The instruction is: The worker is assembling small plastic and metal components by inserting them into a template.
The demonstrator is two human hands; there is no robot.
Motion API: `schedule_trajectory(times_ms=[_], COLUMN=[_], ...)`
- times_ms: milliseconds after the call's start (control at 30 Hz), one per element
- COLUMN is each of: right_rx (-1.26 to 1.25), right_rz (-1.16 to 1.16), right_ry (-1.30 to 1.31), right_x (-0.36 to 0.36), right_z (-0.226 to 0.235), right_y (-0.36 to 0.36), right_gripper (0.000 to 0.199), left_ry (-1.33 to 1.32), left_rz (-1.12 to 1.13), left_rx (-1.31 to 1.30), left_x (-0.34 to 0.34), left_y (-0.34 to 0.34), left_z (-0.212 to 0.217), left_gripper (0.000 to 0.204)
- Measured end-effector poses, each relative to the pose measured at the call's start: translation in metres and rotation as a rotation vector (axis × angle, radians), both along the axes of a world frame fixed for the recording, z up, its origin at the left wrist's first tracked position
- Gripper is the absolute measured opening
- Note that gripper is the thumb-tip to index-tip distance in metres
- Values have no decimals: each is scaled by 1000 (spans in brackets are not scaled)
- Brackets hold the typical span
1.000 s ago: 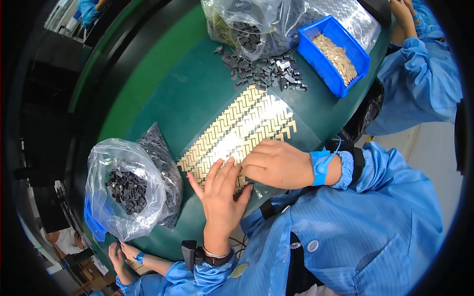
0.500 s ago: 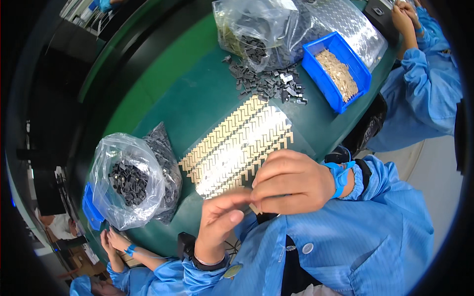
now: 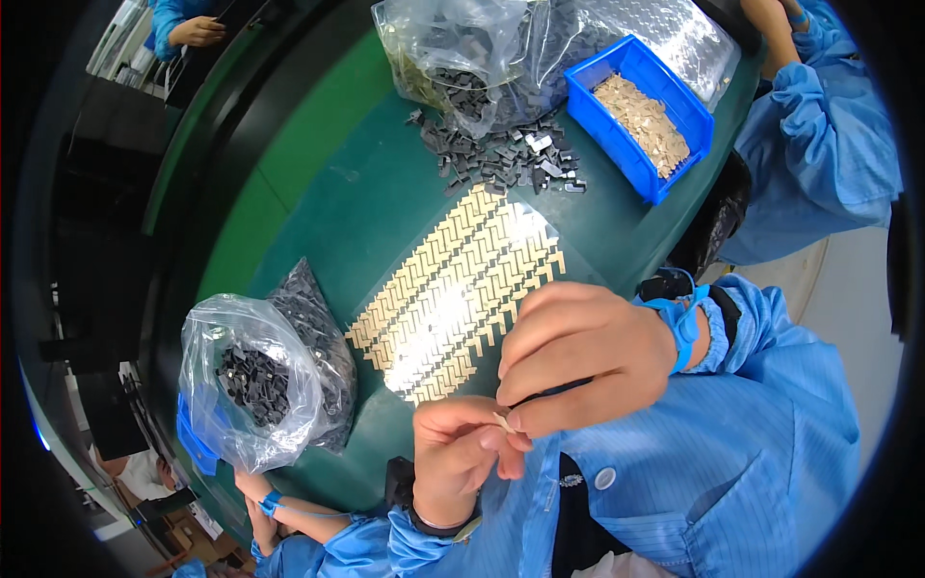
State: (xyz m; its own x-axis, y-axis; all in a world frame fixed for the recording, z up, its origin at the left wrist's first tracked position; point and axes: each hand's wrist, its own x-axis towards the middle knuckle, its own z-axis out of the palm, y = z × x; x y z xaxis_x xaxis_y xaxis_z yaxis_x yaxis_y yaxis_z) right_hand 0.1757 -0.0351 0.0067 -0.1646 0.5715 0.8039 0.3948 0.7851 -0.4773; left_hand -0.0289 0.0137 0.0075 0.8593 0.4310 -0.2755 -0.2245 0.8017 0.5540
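Both hands raised close to the chest, fingertips meeting. Left hand (image 3: 461, 453) below, fingers curled, thumb and forefinger pinched. Right hand (image 3: 578, 352) above it, knuckles up, fingers bent down into a pinch touching the left's fingertips. Blue sleeves on both forearms; blue strap on right wrist (image 3: 682, 323), dark band on left wrist (image 3: 429, 520).
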Motion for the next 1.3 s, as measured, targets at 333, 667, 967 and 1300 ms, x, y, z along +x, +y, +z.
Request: schedule_trajectory(times_ms=[333,667,967,1300], right_rx=[-177,-482,-260,-255], right_rz=[-80,59,-187,-295], right_ry=[-8,239,-138,-320], right_x=[-15,-16,-16,-18], right_z=[-11,-14,-6,15], right_y=[-1,-3,-7,-12], right_gripper=[12,9,13,19], left_ry=[465,490,448,463], left_rz=[208,159,281,257], left_rx=[862,997,723,1121], left_x=[8,7,7,16], left_y=[-11,-11,-14,-16], left_z=[13,7,4,-2], left_gripper=[13,12,8,12])
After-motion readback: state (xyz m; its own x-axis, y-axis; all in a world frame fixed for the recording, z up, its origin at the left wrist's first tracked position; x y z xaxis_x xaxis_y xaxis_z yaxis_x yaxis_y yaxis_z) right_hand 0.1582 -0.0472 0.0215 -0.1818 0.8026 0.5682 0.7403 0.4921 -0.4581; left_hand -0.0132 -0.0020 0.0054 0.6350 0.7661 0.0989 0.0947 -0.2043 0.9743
